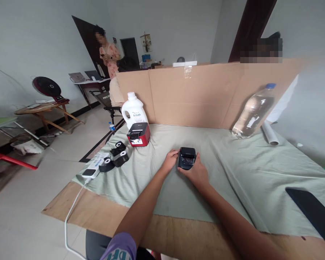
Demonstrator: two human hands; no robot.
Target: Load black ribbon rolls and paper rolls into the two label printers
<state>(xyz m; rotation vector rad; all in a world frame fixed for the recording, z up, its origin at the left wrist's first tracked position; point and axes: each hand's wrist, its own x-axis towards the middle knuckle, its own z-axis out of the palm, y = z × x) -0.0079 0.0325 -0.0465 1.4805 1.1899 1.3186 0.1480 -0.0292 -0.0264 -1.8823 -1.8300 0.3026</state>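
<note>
A small black portable printer (187,159) rests on the cloth in front of me, its lid side facing up and a shiny dark strip across its middle. Around its right side and near edge curls my right hand (199,172), closed on it. My left hand (171,160) grips the printer's left edge with its fingertips. Farther left stands a red and black printer (139,134). Several black rolls with white cores (118,155) lie beside it.
A white jug (135,110) stands behind the red printer. At the left edge lies a white power strip (95,167) with a cable. A cardboard panel (189,99) closes off the back. On the right are a large bottle (256,112), a white roll (270,134) and a dark phone (312,211).
</note>
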